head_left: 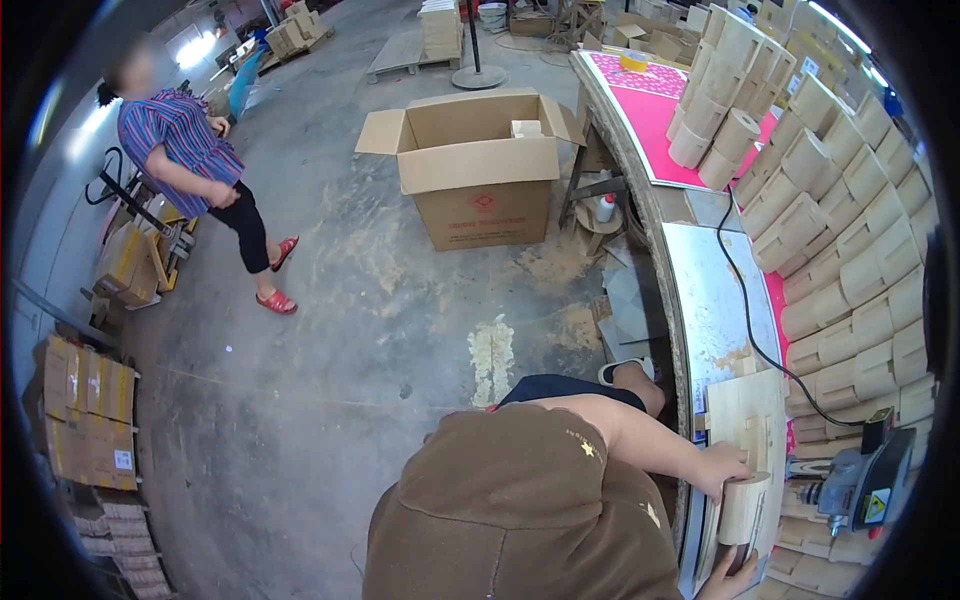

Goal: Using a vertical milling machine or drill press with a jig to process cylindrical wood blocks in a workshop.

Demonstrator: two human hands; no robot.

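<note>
At the bench on the right, a pale rounded wooden block point(741, 512) lies on a light wooden board point(762, 400). My left hand point(722, 468) is closed at the block's upper end, with fingers curled against it. Around its lower end my right hand point(730, 578) is closed, partly cut off by the frame's lower edge. Just to the right of the block stands a grey power tool with a metal chuck point(850, 492), apart from both hands. Its black cord point(752, 320) runs along the bench.
Tall stacks of similar wooden blocks point(850, 270) line the bench's right side. An open cardboard box point(480, 205) stands on the floor beyond. A person in a striped top point(185, 150) is at the far left, near a pallet truck point(165, 235). Stacked cartons point(90, 410) sit left.
</note>
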